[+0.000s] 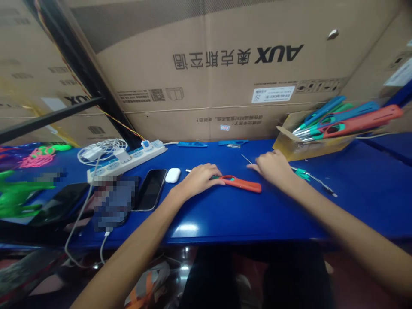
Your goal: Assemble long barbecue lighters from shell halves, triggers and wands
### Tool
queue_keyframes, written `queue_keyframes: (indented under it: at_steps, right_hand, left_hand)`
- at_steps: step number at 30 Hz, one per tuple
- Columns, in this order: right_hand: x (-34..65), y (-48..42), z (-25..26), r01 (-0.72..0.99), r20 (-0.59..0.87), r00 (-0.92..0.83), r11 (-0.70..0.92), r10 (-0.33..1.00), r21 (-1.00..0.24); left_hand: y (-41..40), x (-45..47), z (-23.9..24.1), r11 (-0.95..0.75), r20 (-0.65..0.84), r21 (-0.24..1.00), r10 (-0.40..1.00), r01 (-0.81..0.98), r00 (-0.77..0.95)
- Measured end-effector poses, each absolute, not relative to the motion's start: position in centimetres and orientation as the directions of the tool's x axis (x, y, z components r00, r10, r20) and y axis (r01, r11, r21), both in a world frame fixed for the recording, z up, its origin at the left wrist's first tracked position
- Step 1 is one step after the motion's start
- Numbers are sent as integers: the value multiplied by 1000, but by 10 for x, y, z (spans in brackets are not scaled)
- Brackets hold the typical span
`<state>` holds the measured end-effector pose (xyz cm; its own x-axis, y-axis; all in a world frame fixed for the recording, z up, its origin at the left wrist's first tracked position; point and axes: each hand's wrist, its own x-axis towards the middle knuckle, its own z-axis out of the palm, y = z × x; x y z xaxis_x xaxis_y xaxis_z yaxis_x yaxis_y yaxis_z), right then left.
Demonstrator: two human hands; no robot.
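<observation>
My left hand (203, 178) is closed around the nozzle end of an orange long-nosed lighter (244, 184) that lies on the blue table. Its metal tip pokes out to the left of the fingers, and part of its green trigger shows. To the right, my right hand (273, 168) is closed on a thin metal rod (246, 159) that points up and left; whatever handle it has is hidden in the palm. The rod and the lighter are apart. Behind the hands lie two blue plastic lighter pieces, one on the left (192, 144) and one on the right (233, 142).
An open carton (299, 148) of blue, green and orange lighters stands at back right. A white cable (317, 178) lies beside my right forearm. On the left are an earbud case (173, 175), a phone (150, 189) and a power strip (127, 161). Big cardboard boxes (209, 86) wall off the back.
</observation>
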<state>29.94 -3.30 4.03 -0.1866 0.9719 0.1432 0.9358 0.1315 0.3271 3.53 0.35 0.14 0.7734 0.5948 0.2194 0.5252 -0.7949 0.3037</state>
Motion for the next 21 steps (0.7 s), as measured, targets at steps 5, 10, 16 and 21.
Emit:
queue_keyframes:
  at_steps: [5,10,16,21]
  right_hand:
    - [273,-9,57,886,167,-459,464,873,12]
    - [244,-23,34,904,212,-424,426,880,38]
    - [231,-29,23,949,212,-314,309,926,58]
    - [239,-24,19,988,190,-136,147,972,-42]
  left_hand:
    - [7,33,-4,-753,324,228,657,617,681]
    - [12,24,3,-737,474,219,654,640,590]
    - [14,18,5,-737,542,148,618,660,569]
    - [0,29,6,-798,702,152,503,583,505]
